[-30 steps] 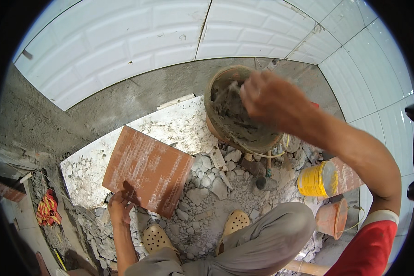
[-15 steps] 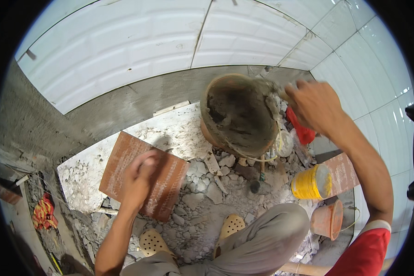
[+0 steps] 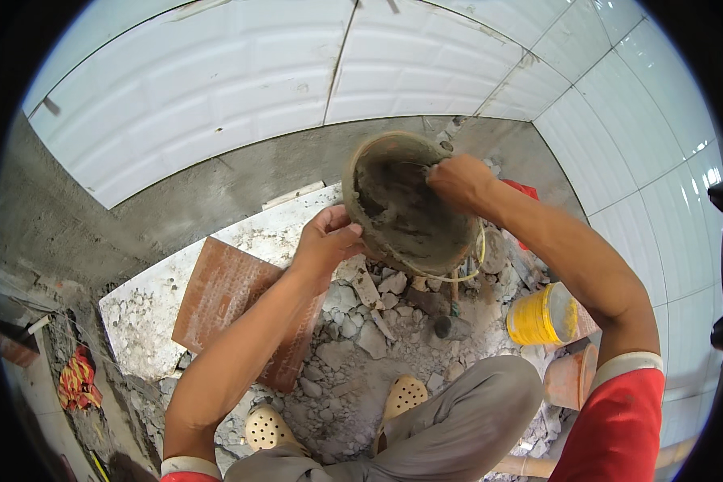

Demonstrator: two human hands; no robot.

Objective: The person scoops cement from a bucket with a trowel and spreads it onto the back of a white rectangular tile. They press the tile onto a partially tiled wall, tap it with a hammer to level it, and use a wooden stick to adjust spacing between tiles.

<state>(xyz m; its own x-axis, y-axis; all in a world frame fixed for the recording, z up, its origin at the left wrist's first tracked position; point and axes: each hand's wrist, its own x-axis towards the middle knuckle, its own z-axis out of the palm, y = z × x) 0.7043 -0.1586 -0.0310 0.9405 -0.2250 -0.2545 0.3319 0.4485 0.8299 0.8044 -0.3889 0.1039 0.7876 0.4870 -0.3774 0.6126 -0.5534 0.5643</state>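
Note:
A tilted bucket [image 3: 352, 173] with wet grey mortar [image 3: 406, 201] inside stands against the wall. At its left side, my left hand [image 3: 326, 241] grips the bucket, fingers and thumb closed at the rim. Over the bucket's right side, my right hand [image 3: 460, 183] is closed round the handle of a trowel, mostly hidden by the hand and the mortar. Partly beneath my left forearm lies a red-brown tile [image 3: 225, 281], its ridged back showing whitish streaks.
A white board [image 3: 145, 321] lies under the tile. Broken rubble [image 3: 341, 353] covers the floor around a dark-headed hammer [image 3: 451, 327]. To the right are a yellow pail [image 3: 534, 315], an orange pail [image 3: 566, 377] and something red [image 3: 522, 189]. White tiles [image 3: 217, 88] face the walls.
My left hand has moved from above the tile to the bucket's left side and taken hold there. The right hand has swung left with the trowel, from beyond the right rim into the bucket.

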